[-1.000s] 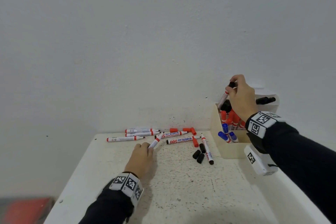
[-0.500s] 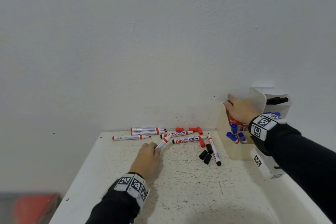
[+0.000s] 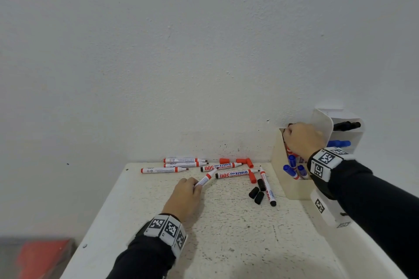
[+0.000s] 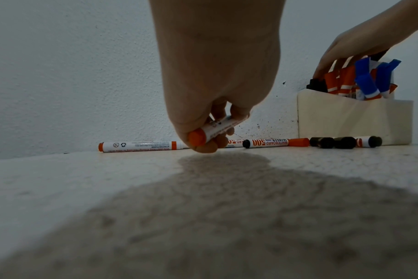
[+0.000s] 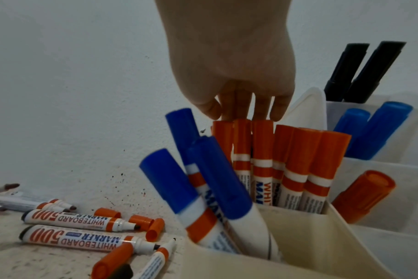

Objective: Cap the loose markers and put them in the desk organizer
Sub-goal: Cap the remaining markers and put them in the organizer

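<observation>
My left hand [image 3: 195, 186] rests on the table [image 3: 226, 233] and pinches the tail of an uncapped red marker [image 3: 205, 179]. The left wrist view shows that hand [image 4: 210, 136] with the marker's orange end [image 4: 197, 138] between thumb and fingers. My right hand [image 3: 292, 136] reaches into the cream desk organizer [image 3: 292, 188]. Its straight fingers [image 5: 261, 111] touch the tops of the orange-capped markers [image 5: 263, 136] standing there; one fingertip meets a black cap [image 4: 316, 84]. Several uncapped markers [image 3: 235, 174] lie by the wall, with loose orange caps [image 3: 249, 162] and black caps [image 3: 257, 195].
Blue-capped markers [image 5: 203, 169] lean in the organizer's front compartment. Back compartments hold black markers [image 3: 347, 125] and blue ones [image 3: 339, 143]. The white wall [image 3: 204, 52] runs right behind the table. A blurred red object [image 3: 43, 256] lies low beyond the table's left edge.
My right hand has lowered the black-capped marker into the organizer and now sits over the standing markers. My left hand has stayed on its marker.
</observation>
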`<state>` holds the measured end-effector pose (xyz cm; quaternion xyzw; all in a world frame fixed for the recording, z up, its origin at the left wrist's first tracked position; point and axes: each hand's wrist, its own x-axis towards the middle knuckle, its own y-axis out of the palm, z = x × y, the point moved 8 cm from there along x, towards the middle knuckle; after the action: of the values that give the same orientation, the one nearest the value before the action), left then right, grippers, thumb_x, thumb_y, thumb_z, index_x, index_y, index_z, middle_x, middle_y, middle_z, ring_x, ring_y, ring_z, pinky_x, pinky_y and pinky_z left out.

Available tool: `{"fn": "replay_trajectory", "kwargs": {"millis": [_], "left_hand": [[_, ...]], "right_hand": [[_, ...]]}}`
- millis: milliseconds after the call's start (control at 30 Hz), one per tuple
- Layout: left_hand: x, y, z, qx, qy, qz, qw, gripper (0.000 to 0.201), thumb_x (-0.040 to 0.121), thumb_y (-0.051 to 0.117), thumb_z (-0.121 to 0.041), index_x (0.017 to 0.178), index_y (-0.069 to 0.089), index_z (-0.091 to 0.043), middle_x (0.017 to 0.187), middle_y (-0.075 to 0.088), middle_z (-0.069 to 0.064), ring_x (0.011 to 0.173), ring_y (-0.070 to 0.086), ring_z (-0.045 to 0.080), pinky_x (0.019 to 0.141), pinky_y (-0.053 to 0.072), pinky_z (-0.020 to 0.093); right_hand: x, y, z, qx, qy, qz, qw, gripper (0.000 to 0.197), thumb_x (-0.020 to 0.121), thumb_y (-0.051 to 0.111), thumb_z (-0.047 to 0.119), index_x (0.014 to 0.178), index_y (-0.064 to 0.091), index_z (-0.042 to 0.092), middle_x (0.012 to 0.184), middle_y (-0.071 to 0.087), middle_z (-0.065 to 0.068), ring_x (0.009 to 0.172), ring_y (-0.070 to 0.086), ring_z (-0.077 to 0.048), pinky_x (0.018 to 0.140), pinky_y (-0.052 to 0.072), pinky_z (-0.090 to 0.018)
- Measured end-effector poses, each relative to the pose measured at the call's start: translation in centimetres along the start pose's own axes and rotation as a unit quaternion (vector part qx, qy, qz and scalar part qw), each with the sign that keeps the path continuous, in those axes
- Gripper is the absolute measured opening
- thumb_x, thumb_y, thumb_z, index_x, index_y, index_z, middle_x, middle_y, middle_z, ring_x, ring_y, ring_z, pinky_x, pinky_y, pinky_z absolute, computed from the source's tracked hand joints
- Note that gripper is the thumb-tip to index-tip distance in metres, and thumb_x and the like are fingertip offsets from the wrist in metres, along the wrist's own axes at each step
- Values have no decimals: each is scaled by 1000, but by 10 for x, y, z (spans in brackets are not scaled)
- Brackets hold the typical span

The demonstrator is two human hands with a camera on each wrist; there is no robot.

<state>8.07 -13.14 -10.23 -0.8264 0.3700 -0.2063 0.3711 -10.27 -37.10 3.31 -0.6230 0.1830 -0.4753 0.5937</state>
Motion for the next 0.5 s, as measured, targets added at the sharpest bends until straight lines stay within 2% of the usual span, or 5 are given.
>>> {"fn": "replay_trajectory", "kwargs": {"millis": [167, 300, 367, 433, 500], "left_hand": [[0, 0, 2, -4, -3, -2, 1000, 27, 99, 37, -25, 114, 54, -10, 92, 44, 0, 68, 39, 3, 58, 31, 14], [-1, -2, 0, -13, 0, -11, 1000, 27, 100, 37, -24, 116, 54, -10, 92, 44, 0, 67, 40, 4, 57, 32, 14], [-2, -3, -1, -15, 2, -14, 1000, 27, 100, 37, -24, 117, 53, -10, 94, 44, 0, 67, 40, 4, 56, 32, 14], [-2, -4, -1, -14, 3, -14, 1000, 28, 100, 36, -23, 118, 53, -9, 95, 44, 1, 67, 40, 3, 56, 32, 14], [-2, -5, -1, -10, 3, -15, 1000, 28, 100, 36, -23, 118, 52, -9, 95, 44, 1, 67, 40, 3, 56, 32, 14]], "right_hand": [[1, 9, 1, -57, -19, 60, 996, 39, 97, 30, 35, 114, 59, 15, 117, 58, -9, 106, 52, -29, 88, 45, -42], [-5, 3, 10, -46, -28, 70, 996, 40, 96, 34, 35, 121, 55, 13, 128, 49, -10, 118, 42, -31, 96, 38, -44], [-8, -14, 21, 9, -46, 11, 999, 35, 94, 41, 27, 121, 56, 10, 127, 50, -12, 116, 42, -31, 95, 39, -42], [-12, -31, 39, 78, -76, -41, 993, 28, 92, 45, 19, 112, 60, 7, 116, 55, -14, 107, 47, -28, 86, 41, -37], [-16, -35, 59, 152, -92, -31, 984, 22, 91, 45, 15, 101, 63, 6, 103, 60, -12, 90, 53, -23, 75, 44, -31]]}}
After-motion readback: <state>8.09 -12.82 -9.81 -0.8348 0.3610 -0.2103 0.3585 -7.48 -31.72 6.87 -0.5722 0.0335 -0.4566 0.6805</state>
